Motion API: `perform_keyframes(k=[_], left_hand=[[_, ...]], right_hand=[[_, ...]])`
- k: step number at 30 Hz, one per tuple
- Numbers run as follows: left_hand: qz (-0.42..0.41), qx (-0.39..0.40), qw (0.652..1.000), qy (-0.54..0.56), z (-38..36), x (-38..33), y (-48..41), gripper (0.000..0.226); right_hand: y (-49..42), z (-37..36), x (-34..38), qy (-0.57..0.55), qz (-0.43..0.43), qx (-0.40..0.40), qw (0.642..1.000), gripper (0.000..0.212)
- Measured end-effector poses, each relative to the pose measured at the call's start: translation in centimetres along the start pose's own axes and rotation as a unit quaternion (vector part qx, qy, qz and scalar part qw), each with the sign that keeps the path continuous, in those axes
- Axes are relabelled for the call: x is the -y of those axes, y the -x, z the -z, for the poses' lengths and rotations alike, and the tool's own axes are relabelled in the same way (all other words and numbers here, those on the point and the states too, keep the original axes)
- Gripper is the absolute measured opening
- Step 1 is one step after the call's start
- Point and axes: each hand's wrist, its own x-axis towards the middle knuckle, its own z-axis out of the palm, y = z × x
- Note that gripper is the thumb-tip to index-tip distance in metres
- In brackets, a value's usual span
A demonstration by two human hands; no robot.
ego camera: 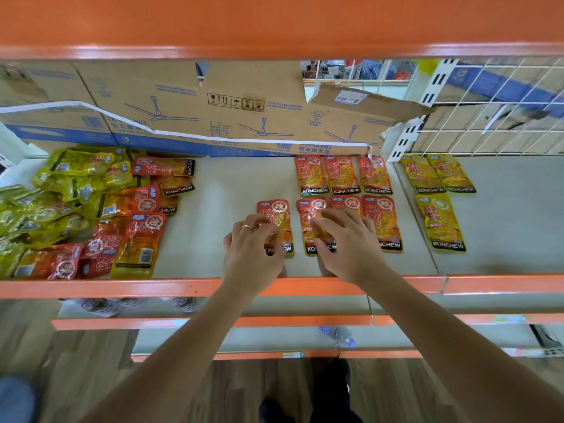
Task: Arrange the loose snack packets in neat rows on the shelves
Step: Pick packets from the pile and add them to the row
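Note:
On the grey shelf [232, 184] red KONCHEW packets lie in two rows. The back row [343, 175] has three. In the front row, my left hand [253, 248] rests on the leftmost red packet [276, 215], fingers bent over it. My right hand [348, 239] lies on the second red packet [311, 221] and partly hides a third [346, 203]; a fourth [383, 224] sits clear at its right. Three yellow packets [439, 190] lie flat on the right shelf section. A loose pile of red and yellow-green packets [91, 209] covers the left end.
Cardboard fan boxes [244, 111] stand along the back of the shelf. An orange shelf lip [122, 286] runs along the front and an orange beam [274, 25] overhead. White wire mesh [494, 117] backs the right section. Lower shelves and wooden floor are below.

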Motion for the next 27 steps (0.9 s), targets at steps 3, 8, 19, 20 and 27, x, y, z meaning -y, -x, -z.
perform_keyframes(k=[3, 8, 19, 20, 27], left_hand=[[-0.016, 0.005, 0.998, -0.055, -0.2, -0.2, -0.4, 0.015], [-0.025, 0.016, 0.993, -0.111, -0.8, 0.1, -3.5, 0.025], [-0.041, 0.021, 0.992, -0.116, -2.5, 0.2, -8.9, 0.037], [-0.045, 0.022, 0.991, -0.122, -2.7, 0.3, -8.9, 0.038], [-0.077, -0.018, 0.989, -0.129, -2.6, 0.4, -7.9, 0.031]], right_hand=[[0.0, -0.5, 0.2, -0.002, -0.002, -0.014, 1.000, 0.041], [0.0, -0.4, 0.3, -0.015, -0.008, -0.024, 1.000, 0.040], [-0.2, -0.6, 0.3, -0.014, -0.006, -0.016, 1.000, 0.045], [-0.2, -0.5, 0.4, -0.013, -0.007, -0.017, 1.000, 0.045], [0.0, -0.5, 0.7, 0.016, -0.033, -0.050, 0.998, 0.049]])
